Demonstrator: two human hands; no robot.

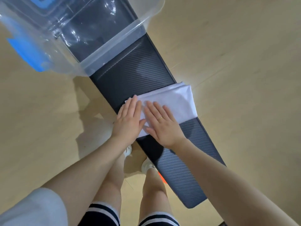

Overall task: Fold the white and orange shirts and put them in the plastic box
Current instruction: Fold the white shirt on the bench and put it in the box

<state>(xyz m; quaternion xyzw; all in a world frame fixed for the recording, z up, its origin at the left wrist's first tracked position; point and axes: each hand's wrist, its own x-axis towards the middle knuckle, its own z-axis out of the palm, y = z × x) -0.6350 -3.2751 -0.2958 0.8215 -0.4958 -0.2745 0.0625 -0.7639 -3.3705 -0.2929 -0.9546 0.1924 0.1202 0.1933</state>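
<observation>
The plastic box [53, 35] is cut off by the top and left edges. Both hands cover the near part of the white shirt [172, 100]. Only an orange sliver [161, 176] shows beside the worktop [138, 62]; what it is cannot be told.

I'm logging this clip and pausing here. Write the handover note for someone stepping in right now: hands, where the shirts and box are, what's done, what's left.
Left hand: open, flat on the near end of the white shirt.
Right hand: open, flat beside it, also pressing the shirt.
White shirt: folded into a rectangle across the dark bench, far end overhanging the edge.
Plastic box: on the bench's far end, open, no clothes visible inside.
Orange shirt: only a sliver shows under the bench near the feet.
Left: box the white shirt, then fold and box the orange one.
</observation>
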